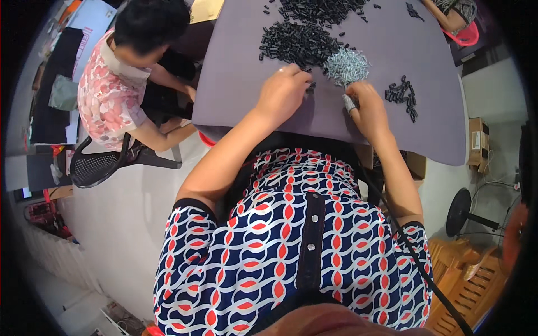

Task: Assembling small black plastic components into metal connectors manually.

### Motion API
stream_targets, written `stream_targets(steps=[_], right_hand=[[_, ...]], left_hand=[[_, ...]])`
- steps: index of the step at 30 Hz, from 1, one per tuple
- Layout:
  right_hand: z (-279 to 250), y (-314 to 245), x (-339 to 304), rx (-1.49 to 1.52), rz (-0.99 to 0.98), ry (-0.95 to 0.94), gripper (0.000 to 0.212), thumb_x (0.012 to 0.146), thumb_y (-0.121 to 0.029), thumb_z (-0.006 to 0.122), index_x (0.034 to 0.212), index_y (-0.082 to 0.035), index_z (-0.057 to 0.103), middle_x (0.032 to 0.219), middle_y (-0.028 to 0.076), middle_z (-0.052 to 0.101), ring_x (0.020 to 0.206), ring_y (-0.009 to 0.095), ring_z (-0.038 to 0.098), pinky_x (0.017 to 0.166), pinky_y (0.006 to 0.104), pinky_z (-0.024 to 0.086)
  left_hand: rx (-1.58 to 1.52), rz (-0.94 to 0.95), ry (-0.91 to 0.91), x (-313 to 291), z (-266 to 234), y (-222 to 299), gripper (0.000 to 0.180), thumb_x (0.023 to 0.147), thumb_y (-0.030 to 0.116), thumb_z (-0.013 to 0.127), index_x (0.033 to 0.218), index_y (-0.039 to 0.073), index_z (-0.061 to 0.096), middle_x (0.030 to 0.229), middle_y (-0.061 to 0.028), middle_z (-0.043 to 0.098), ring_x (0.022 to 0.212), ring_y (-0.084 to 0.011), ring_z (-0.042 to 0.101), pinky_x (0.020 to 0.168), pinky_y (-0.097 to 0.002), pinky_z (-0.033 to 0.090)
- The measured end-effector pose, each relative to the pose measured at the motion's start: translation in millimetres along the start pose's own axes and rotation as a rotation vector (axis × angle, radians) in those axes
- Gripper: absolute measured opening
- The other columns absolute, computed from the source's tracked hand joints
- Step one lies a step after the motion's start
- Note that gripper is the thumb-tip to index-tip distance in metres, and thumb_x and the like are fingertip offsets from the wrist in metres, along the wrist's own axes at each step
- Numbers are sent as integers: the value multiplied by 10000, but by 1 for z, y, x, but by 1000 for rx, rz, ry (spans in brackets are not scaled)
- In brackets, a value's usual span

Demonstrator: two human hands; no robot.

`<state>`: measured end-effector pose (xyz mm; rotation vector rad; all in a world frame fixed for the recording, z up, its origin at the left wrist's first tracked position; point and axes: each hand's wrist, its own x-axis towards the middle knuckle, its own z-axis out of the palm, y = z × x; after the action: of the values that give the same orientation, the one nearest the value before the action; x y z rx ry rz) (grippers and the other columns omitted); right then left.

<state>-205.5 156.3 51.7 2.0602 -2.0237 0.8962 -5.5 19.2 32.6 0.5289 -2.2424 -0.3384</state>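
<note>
My left hand [284,92] is closed in a pinch at the near side of a heap of small black cylindrical pieces [294,43]. A small black piece [311,86] shows at its fingertips. My right hand [369,106] has its fingers bent together at the near edge of a pile of small silvery pins or screws [346,66]. A grey wrap [349,103] covers one of its digits. Whatever lies between those fingertips is too small to make out. To the right of this hand lies a smaller, loose group of black pieces [400,96].
The grey-covered table [235,73] has a second black heap [322,8] at its far side. Seated at the left edge is a person [112,95] in a pink-patterned shirt. Another person's arm [448,17] shows at far right, by a red basin [466,36]. A cable hangs down my right side.
</note>
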Motion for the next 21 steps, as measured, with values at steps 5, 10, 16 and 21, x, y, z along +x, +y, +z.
stream_targets(steps=[5, 10, 16, 21], right_hand=[[7, -3, -7, 349, 118, -68, 310, 699, 72, 628, 997, -12, 599, 951, 164, 636, 896, 362, 635, 788, 405, 516], [9, 4, -8, 433, 154, -82, 281, 757, 100, 607, 1015, -1, 644, 949, 141, 663, 911, 281, 676, 812, 346, 526], [2, -8, 0, 907, 308, -59, 222, 847, 92, 604, 1049, 21, 663, 987, 67, 689, 938, 136, 658, 848, 255, 504], [-17, -44, 14, 940, 155, -36, 172, 854, 75, 623, 1000, 5, 681, 994, 33, 664, 959, 122, 629, 855, 249, 481]], left_hand=[[189, 98, -221, 26, 14, -4, 96, 810, 124, 705, 876, 59, 680, 887, -116, 625, 915, -328, 617, 769, -445, 517], [165, 8, -271, 34, 12, -6, 109, 787, 85, 698, 878, 39, 659, 900, -129, 626, 931, -362, 603, 788, -461, 507], [-621, -357, -154, 5, -15, 22, 119, 923, 78, 643, 1026, 42, 596, 797, -57, 594, 745, -140, 593, 663, -295, 494], [-986, -427, -44, -18, -19, 38, 103, 961, 54, 623, 1057, 23, 606, 852, 17, 622, 754, -55, 563, 672, -211, 467]])
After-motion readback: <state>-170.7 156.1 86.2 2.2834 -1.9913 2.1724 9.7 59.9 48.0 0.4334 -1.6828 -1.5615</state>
